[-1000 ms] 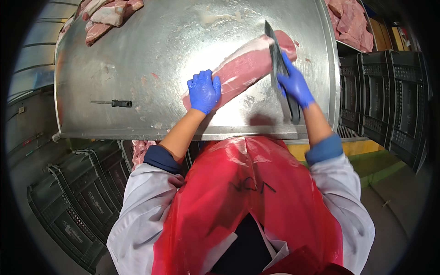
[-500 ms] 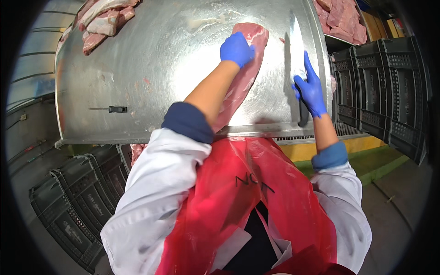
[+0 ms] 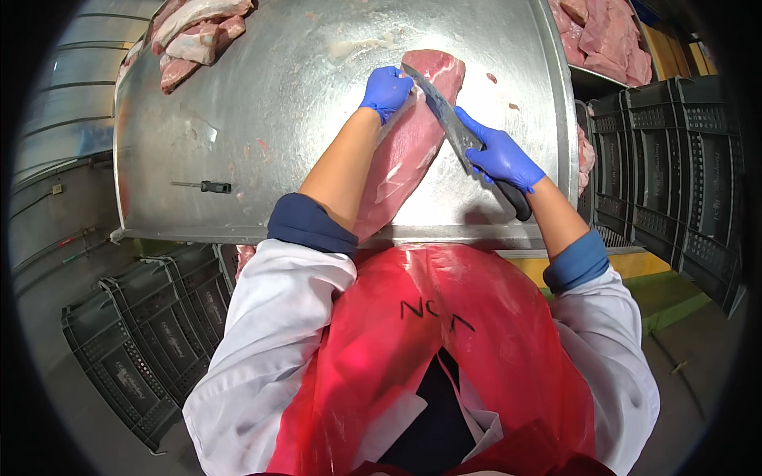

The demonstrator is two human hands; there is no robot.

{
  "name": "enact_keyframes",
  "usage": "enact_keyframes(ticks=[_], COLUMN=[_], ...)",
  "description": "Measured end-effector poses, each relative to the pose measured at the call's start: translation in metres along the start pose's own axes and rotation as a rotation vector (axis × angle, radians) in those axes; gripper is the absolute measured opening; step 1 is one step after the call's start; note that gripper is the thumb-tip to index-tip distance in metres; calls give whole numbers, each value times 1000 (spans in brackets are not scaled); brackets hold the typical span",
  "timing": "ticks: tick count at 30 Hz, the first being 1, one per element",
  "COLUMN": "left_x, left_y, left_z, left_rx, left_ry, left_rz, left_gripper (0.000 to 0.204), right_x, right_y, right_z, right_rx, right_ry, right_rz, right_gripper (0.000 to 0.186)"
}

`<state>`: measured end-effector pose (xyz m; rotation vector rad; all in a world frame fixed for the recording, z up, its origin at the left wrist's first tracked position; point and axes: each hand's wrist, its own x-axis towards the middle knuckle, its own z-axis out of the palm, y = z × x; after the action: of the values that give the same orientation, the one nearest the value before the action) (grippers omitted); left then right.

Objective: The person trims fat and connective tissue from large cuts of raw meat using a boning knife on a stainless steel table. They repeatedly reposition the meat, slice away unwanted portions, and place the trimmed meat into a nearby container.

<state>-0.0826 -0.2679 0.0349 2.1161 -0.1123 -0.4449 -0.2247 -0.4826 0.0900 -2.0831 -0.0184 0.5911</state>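
A broad metal table filled the upper half of the frame, its surface smeared and gleaming, bright glare in the middle! Up in the top left corner, a heap of meat cuts; at top right, beyond the table's edge, more pale pink meat piled high. A slim black-handled tool lay alone at left. Dark plastic crates crowded the right side, more black crates the lower left, with a yellow strip beneath the table at lower right.

And centre stage, the long piece of meat, slanting from the upper middle down to the table's near edge! The blue-gloved left hand came in from below, arm angled up and right, fingers curled closed on the meat's upper left edge; exactly what the tips pinched was hidden. From the lower right, the gloved right hand had its fingers wrapped around the handle of a long knife, forefinger stretched forward, the blade slanting up and left over the meat, tip right beside the left hand!
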Motion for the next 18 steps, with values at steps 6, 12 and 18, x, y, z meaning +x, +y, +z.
enact_keyframes(ticks=[6, 12, 18], left_x=[7, 4, -6], left_y=[28, 16, 61], left_z=[2, -27, -35], left_rx=[86, -148, -205], left_ry=[-62, -69, -215], left_rz=[57, -46, 12], left_gripper=[19, 16, 12], right_x=[68, 6, 52], right_y=[-17, -30, -27], right_z=[-3, 18, 28], right_rx=[208, 357, 339], right_ry=[51, -81, 23], right_rz=[39, 114, 94], right_gripper=[70, 73, 78])
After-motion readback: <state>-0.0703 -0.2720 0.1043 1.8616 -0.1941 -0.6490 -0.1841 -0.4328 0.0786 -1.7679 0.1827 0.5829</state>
